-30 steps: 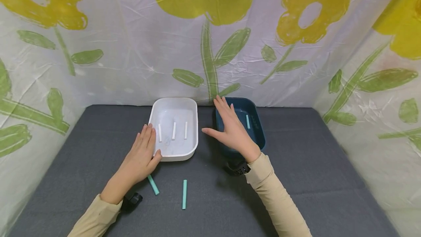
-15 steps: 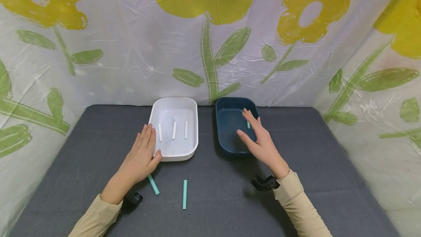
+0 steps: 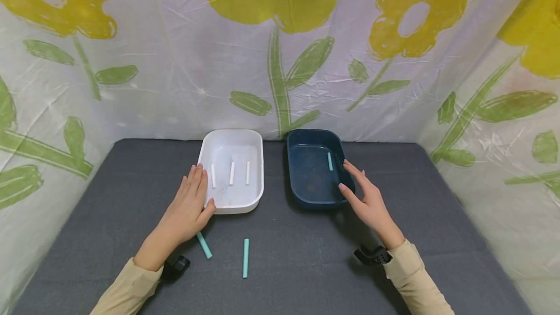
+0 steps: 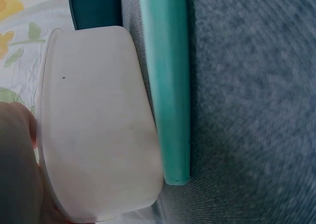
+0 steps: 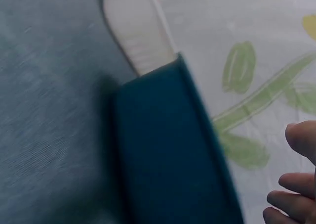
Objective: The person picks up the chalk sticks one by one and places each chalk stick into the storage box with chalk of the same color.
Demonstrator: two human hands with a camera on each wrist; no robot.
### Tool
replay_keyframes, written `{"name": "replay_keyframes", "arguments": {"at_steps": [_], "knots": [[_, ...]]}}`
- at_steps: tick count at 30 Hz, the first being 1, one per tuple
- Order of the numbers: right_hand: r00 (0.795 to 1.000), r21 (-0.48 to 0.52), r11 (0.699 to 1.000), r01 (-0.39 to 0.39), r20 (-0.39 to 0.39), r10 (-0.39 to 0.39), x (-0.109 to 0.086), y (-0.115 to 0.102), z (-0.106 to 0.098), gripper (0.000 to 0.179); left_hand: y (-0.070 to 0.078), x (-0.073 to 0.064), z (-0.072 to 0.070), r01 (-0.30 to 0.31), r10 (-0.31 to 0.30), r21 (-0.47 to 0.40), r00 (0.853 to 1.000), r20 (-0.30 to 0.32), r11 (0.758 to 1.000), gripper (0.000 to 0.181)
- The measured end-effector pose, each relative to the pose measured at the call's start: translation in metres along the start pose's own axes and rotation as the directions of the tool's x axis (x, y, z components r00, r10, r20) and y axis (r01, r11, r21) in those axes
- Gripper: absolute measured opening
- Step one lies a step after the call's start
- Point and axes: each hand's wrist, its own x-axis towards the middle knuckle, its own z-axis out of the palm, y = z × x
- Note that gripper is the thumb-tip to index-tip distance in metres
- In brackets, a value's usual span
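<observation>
Blue tray (image 3: 306,171): right hand (image 3: 370,202) shifted rightward, relaxed, empty; left hand (image 3: 184,208) (fingers straight) touching white tray (image 3: 236,202).

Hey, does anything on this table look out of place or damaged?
Nothing looks spilled or broken, but two green sticks lie on the cloth, one slanted, though a third green stick sits inside the blue tray.

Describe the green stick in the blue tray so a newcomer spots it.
On the grey cloth, find the dark blue tray, right of the white tray. The green stick lies inside, near its right wall; both other visible green sticks lie on the cloth.
</observation>
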Motion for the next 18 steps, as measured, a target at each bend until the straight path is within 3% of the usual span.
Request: {"name": "replay_keyframes", "arguments": {"at_steps": [6,18], "knots": [[0.999,-0.02,1.0,-0.016,0.028,0.017,-0.012,0.015,0.005,0.055,0.0,-0.001,-0.001,0.002,-0.002,0.001,1.0,-0.003,1.0,0.07],[0.999,-0.078,0.996,0.046,0.03,-0.044,-0.021,0.034,0.021,0.046,-0.001,0.0,-0.001,-0.005,0.005,0.009,1.0,-0.006,1.0,0.07]]}}
